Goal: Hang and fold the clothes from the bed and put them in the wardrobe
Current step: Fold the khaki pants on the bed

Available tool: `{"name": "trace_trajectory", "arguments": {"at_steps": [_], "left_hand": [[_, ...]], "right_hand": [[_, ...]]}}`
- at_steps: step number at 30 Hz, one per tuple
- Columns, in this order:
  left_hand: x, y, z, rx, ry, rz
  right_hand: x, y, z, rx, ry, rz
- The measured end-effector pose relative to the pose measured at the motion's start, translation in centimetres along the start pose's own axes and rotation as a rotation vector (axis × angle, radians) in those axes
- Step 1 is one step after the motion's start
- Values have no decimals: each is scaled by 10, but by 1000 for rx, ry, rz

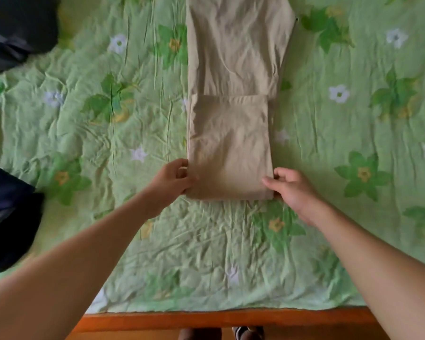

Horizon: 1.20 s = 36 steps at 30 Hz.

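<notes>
Beige trousers (233, 94) lie on the green floral bedspread (108, 123), hems folded up. Left hand (173, 179) and right hand (288, 185) pinch the folded end's two corners. Uneven lifting could skew the layers.

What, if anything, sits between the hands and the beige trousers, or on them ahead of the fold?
Nothing visible: left hand and right hand grip the trousers at the near corners; dark clothes lie apart, leftward.

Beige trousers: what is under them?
The trousers lie on the green flowered bedspread, which shows round them. Their near end is folded back onto itself, held at both corners by the left hand and right hand. Anything beneath the cloth is hidden.
</notes>
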State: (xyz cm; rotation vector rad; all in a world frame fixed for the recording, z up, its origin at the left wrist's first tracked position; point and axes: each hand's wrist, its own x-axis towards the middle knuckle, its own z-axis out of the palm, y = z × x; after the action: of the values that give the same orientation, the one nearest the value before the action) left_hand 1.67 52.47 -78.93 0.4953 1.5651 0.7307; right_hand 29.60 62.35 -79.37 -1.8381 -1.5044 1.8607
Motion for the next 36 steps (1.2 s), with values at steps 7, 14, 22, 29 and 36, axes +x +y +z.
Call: {"name": "trace_trajectory", "arguments": {"at_steps": [7,14,22,29,36], "left_hand": [[-10,11,12,-16,135,188],[-39,-31,38,-6,183,-12],[-125,-125,109,-61,131,-234],[-127,-125,120,-88,248,-188],[-57,-67,101,-165,371,-29]], "right_hand": [[-9,-41,19,212,70,-299],[-26,7,15,223,-26,34],[-111,110,-4,184,-203,382],[-111,121,-9,281,-223,327],[-56,68,-1,286,8,99]]}}
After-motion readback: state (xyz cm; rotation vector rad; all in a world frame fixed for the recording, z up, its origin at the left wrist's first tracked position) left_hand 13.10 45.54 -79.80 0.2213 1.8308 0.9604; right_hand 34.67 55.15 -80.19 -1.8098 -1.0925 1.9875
